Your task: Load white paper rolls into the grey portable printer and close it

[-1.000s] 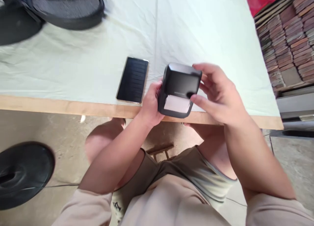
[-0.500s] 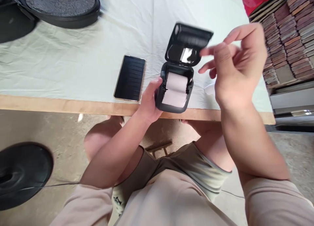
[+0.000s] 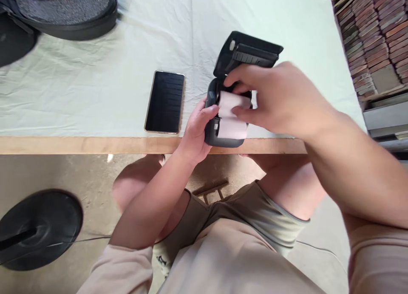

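Note:
My left hand [image 3: 199, 130] is closed around the left side of a small black label printer [image 3: 210, 134], its thumb on the rim. The printer's lid [image 3: 255, 47] stands open at the back. Inside lies a white paper roll [image 3: 234, 102] with its loose end spread toward the front edge. My right hand [image 3: 270, 98] reaches in from the right. Its thumb is on the front of the roll and its fingers are behind it, closed on the roll. The hand hides part of the lid and the printer's right side.
A smartphone [image 3: 165, 102] lies dark on the pale cloth [image 3: 63, 103], left of the printer. Black bag-like cases [image 3: 68, 13] sit at the far left. A wooden table edge [image 3: 95, 145] runs in front of me. Stacked bricks [image 3: 376, 43] stand right; a round black base [image 3: 41, 230] rests on the floor.
My right hand has moved left and down from beside the open lid into the printer and onto the paper roll. My left hand still holds the printer. The view has shifted slightly.

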Action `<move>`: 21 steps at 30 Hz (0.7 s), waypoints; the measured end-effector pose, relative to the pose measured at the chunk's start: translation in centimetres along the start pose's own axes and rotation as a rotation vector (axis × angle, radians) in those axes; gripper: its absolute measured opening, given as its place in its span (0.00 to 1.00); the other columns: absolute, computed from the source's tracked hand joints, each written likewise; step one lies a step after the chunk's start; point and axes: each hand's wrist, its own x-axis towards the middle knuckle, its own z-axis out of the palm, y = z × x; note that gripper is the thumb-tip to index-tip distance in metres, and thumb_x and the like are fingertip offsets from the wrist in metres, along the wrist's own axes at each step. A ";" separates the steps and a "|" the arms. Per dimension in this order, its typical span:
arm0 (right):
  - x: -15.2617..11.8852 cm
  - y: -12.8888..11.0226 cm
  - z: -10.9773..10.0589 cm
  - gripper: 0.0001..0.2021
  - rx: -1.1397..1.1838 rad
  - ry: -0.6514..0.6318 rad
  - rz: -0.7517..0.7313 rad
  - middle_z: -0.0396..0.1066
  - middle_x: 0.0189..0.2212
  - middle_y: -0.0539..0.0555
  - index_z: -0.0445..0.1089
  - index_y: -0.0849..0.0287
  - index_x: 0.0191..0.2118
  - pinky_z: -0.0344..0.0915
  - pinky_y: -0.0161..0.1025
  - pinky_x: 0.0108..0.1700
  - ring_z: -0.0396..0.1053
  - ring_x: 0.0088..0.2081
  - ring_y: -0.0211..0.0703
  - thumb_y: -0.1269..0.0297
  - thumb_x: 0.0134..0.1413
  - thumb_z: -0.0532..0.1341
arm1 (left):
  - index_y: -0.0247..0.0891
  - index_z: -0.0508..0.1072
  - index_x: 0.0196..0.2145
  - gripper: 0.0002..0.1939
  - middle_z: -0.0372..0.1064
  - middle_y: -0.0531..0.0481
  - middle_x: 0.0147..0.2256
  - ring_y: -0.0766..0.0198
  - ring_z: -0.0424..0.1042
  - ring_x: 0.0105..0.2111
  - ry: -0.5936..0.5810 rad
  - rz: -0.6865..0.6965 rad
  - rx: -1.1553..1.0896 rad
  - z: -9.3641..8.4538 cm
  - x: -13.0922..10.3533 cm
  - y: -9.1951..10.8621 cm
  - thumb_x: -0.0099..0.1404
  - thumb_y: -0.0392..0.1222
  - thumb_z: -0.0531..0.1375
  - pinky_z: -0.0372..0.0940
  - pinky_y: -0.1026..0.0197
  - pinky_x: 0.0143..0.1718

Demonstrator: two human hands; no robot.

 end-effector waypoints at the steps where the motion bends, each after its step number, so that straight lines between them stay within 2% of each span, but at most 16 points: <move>1: -0.8 -0.3 -0.4 0.24 0.162 0.041 0.060 0.82 0.36 0.46 0.77 0.46 0.50 0.59 0.39 0.24 0.60 0.20 0.34 0.67 0.43 0.71 | 0.42 0.78 0.45 0.07 0.81 0.53 0.37 0.60 0.84 0.44 0.002 -0.005 0.004 0.0 0.0 0.1 0.72 0.44 0.66 0.74 0.65 0.39; 2: -1.9 -0.5 -0.7 0.25 0.330 0.193 0.157 0.81 0.36 0.45 0.76 0.45 0.51 0.62 0.40 0.23 0.61 0.20 0.34 0.69 0.44 0.71 | 0.42 0.78 0.45 0.08 0.82 0.53 0.39 0.58 0.85 0.46 0.005 -0.010 0.007 -0.1 0.0 0.2 0.72 0.45 0.67 0.75 0.63 0.42; 3: -3.1 -0.5 -0.5 0.25 0.518 0.397 0.177 0.80 0.35 0.45 0.75 0.44 0.51 0.57 0.37 0.18 0.61 0.19 0.34 0.69 0.44 0.73 | 0.42 0.78 0.45 0.09 0.83 0.52 0.41 0.56 0.85 0.48 0.011 -0.015 0.009 -0.1 -0.1 0.3 0.71 0.47 0.67 0.77 0.61 0.45; 4: -4.3 -0.3 0.0 0.22 0.673 0.636 0.251 0.79 0.36 0.46 0.76 0.42 0.51 0.53 0.37 0.16 0.62 0.20 0.35 0.69 0.48 0.70 | 0.42 0.78 0.45 0.10 0.84 0.51 0.42 0.55 0.85 0.49 0.020 -0.020 0.011 -0.1 -0.1 0.4 0.71 0.48 0.67 0.78 0.59 0.48; 5: -5.6 0.1 0.9 0.19 0.802 0.760 0.247 0.73 0.29 0.44 0.78 0.42 0.50 0.45 0.35 0.11 0.59 0.16 0.34 0.66 0.51 0.70 | 0.42 0.78 0.45 0.11 0.84 0.51 0.42 0.53 0.85 0.51 0.031 -0.029 0.014 -0.1 -0.1 0.5 0.71 0.49 0.67 0.78 0.57 0.51; 6: -6.7 0.5 2.0 0.13 0.833 0.807 0.236 0.68 0.24 0.43 0.78 0.42 0.46 0.39 0.33 0.09 0.57 0.14 0.34 0.60 0.53 0.70 | 0.42 0.79 0.45 0.12 0.84 0.50 0.42 0.51 0.85 0.52 0.047 -0.036 0.019 -0.2 0.0 0.6 0.70 0.51 0.67 0.79 0.55 0.53; 7: -7.7 1.0 3.4 0.11 0.848 0.803 0.253 0.66 0.22 0.41 0.77 0.44 0.44 0.38 0.32 0.08 0.56 0.12 0.33 0.58 0.54 0.71 | 0.42 0.79 0.45 0.13 0.85 0.49 0.41 0.50 0.85 0.53 0.066 -0.039 0.024 -0.2 0.0 0.6 0.69 0.52 0.67 0.79 0.54 0.54; 8: -8.5 1.5 4.8 0.12 0.844 0.757 0.351 0.68 0.23 0.41 0.75 0.43 0.46 0.45 0.30 0.09 0.60 0.13 0.33 0.57 0.57 0.72 | 0.41 0.79 0.45 0.13 0.85 0.49 0.41 0.49 0.85 0.54 0.088 -0.042 0.027 -0.2 0.0 0.6 0.69 0.52 0.67 0.79 0.53 0.55; 10: -9.4 2.1 7.3 0.15 0.822 0.688 0.434 0.77 0.33 0.44 0.73 0.45 0.50 0.58 0.30 0.13 0.71 0.19 0.35 0.59 0.60 0.73 | 0.41 0.79 0.42 0.12 0.85 0.49 0.41 0.49 0.84 0.55 0.129 -0.044 0.025 -0.2 0.1 0.6 0.69 0.52 0.66 0.80 0.52 0.56; 13: -9.4 2.5 9.3 0.17 0.558 0.663 0.399 0.81 0.43 0.50 0.74 0.49 0.51 0.64 0.32 0.17 0.70 0.20 0.33 0.58 0.58 0.75 | 0.41 0.79 0.41 0.10 0.86 0.50 0.41 0.50 0.84 0.58 0.173 -0.040 0.008 0.0 0.3 0.5 0.70 0.49 0.64 0.80 0.54 0.57; 16: -9.0 2.8 9.5 0.15 0.272 0.548 0.389 0.82 0.41 0.50 0.77 0.50 0.51 0.67 0.37 0.23 0.65 0.20 0.34 0.59 0.59 0.71 | 0.42 0.79 0.40 0.08 0.86 0.50 0.41 0.50 0.82 0.60 0.161 -0.045 0.010 0.3 0.3 0.6 0.69 0.48 0.64 0.79 0.54 0.58; 18: -9.3 2.9 8.9 0.18 0.235 0.473 0.425 0.82 0.40 0.51 0.76 0.51 0.54 0.67 0.39 0.25 0.64 0.20 0.35 0.59 0.59 0.71 | 0.43 0.78 0.38 0.06 0.86 0.50 0.40 0.49 0.81 0.62 0.148 -0.043 0.011 0.5 0.3 0.7 0.67 0.47 0.66 0.79 0.54 0.59; 19: -9.8 3.0 8.4 0.20 0.245 0.480 0.440 0.83 0.41 0.51 0.75 0.51 0.57 0.66 0.39 0.24 0.64 0.20 0.35 0.57 0.59 0.71 | 0.43 0.79 0.38 0.06 0.86 0.51 0.40 0.48 0.82 0.61 0.157 -0.043 0.008 0.6 0.3 0.8 0.67 0.47 0.66 0.79 0.54 0.59; 21: -11.2 3.6 7.1 0.23 0.252 0.579 0.473 0.82 0.46 0.53 0.73 0.50 0.59 0.63 0.37 0.21 0.63 0.21 0.34 0.53 0.60 0.71 | 0.44 0.79 0.38 0.06 0.86 0.51 0.40 0.48 0.82 0.61 0.152 -0.041 -0.005 0.7 0.2 1.0 0.68 0.47 0.66 0.79 0.52 0.60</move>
